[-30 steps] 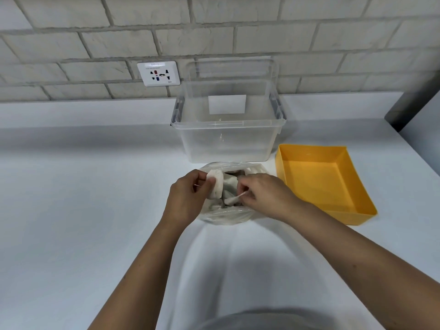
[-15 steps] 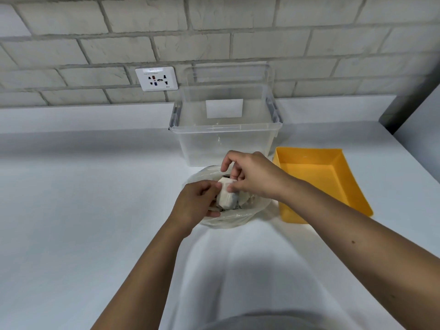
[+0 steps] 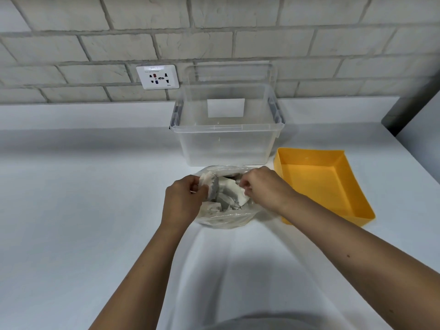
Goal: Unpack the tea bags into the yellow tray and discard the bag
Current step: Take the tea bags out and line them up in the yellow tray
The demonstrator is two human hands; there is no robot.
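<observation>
Both hands worked at the mouth of the bag (image 3: pixel 226 221), which sat on the counter (image 3: pixel 71 210) directly in front of me, with the tea bags (image 3: pixel 229 194) heaped inside it as a loose pile with no common long axis. The left hand (image 3: pixel 183 201) had its fingers curled and gripped the left lip of the bag, a pale tea bag pressed against its fingertips. The right hand (image 3: pixel 264 189) had its fingers curled in a narrow pinch at the right lip; I could not tell whether it caught the film alone or a tea bag with it. The tray (image 3: pixel 309 152) lay just beside the bag on the right, with nothing in it, its long axis running away from me and slightly rightward. I judged the right hand the nearer of the 2 for the transfer: a short carry to the right, over the tray's near-left wall, with nothing between. The bin (image 3: pixel 226 144) stood just behind the bag, touching or almost touching it, and would crowd any lift made straight back. A socket (image 3: pixel 157 76) sat on the brick wall, well clear.
</observation>
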